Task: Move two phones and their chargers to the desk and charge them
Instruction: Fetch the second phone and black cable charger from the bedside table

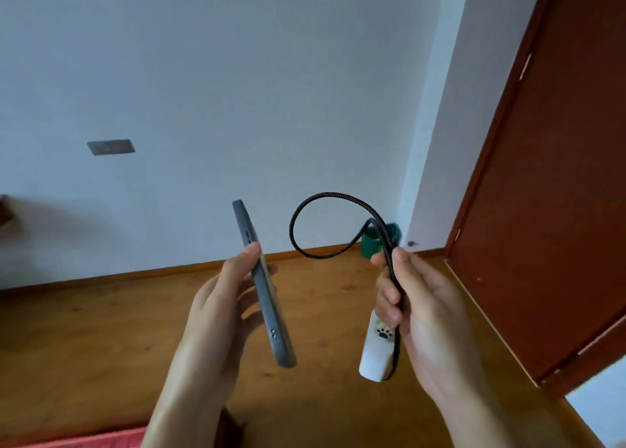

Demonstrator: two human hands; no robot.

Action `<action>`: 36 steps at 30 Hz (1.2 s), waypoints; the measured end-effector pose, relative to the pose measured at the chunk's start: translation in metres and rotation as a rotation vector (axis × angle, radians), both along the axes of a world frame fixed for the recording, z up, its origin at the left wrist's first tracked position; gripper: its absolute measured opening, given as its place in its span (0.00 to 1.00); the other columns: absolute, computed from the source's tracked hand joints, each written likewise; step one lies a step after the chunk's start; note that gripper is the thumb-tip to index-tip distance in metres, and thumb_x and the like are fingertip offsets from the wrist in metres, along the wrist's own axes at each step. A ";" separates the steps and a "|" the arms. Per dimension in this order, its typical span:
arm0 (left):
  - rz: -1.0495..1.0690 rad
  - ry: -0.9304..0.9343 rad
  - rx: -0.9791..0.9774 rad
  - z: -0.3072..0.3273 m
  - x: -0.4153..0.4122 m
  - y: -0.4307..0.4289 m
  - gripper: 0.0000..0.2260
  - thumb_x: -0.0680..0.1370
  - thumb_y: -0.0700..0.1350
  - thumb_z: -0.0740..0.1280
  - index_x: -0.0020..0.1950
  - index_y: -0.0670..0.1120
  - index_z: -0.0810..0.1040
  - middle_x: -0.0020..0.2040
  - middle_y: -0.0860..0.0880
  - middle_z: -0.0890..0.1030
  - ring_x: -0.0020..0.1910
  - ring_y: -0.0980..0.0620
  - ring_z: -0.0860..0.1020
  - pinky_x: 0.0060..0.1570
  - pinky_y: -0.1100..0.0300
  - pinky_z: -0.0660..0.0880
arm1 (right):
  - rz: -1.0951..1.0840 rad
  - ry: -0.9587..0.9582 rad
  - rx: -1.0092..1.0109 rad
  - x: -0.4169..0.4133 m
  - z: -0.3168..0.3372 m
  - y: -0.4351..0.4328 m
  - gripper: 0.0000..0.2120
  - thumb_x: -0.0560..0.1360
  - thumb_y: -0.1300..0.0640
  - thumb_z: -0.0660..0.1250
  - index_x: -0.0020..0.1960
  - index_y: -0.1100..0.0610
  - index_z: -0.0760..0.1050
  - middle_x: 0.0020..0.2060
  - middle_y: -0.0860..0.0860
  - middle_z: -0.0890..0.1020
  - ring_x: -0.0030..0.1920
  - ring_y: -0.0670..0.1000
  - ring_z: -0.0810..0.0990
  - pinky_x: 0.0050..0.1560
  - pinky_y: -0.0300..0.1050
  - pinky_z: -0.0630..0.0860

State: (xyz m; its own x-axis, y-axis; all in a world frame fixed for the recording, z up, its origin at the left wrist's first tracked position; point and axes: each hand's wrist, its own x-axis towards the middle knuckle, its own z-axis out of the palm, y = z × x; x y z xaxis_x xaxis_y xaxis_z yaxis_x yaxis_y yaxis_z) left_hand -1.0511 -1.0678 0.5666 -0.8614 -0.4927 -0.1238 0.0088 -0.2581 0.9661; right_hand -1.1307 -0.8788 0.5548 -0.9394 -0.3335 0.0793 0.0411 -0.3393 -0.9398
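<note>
Left hand (220,307) at centre-left, raised above the floor (101,332), holding a phone (262,285) edge-on and tilted, top end away from the camera. Right hand (426,315) at centre-right, level with the left, well apart from it. Charger plug (374,353) in the right palm, projecting below the fingers (386,298). Cable (325,222) pinched between thumb and fingers, rising above the hand and looping left toward the phone, not touching it. Wall (237,92) behind both hands. Door (559,176) to the right. Small container (381,239) on the floor in the corner, behind the cable loop. Wall plate (110,147) far left on the wall.
</note>
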 end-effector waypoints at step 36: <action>0.495 -0.092 -0.021 0.010 -0.300 -0.511 0.15 0.63 0.65 0.72 0.40 0.57 0.87 0.59 0.39 0.83 0.59 0.34 0.78 0.66 0.37 0.71 | 0.643 0.056 0.068 -0.381 0.012 -0.587 0.14 0.81 0.49 0.61 0.46 0.52 0.83 0.29 0.49 0.73 0.27 0.47 0.67 0.30 0.44 0.64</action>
State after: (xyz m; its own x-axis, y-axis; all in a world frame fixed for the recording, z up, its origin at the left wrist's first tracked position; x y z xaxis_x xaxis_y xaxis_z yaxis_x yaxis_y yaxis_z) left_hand -1.3507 -1.5790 0.5764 -0.5099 -0.8424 -0.1742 0.0399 -0.2255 0.9734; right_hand -1.5121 -1.4661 0.5668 -0.5459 -0.8339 0.0812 0.1662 -0.2027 -0.9650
